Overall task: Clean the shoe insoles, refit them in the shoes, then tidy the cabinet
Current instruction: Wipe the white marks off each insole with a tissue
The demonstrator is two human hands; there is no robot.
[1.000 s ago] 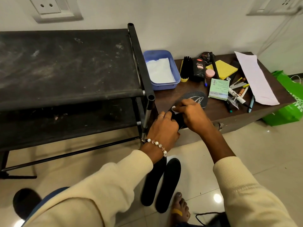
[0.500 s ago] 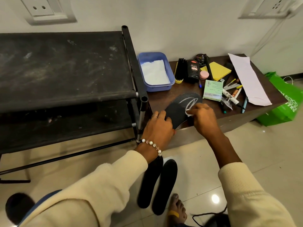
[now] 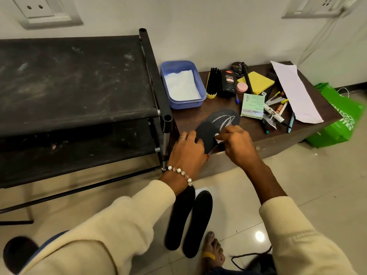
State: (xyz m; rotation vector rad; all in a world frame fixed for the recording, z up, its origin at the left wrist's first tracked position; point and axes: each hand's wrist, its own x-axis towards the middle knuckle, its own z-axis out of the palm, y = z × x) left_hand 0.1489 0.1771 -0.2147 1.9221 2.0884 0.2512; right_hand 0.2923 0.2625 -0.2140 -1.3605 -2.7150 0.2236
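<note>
On the brown counter, her left hand pins a dark insole down by its heel while her right hand pinches a white wipe against it.

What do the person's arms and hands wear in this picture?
Both arms are covered by cream, ribbed knit sleeves, the left sleeve and the right sleeve, with cuffs that end below the wrists. The left hand wears a thin silver ring, and its wrist has a bracelet of white and pink beads. The right hand is bare.
</note>
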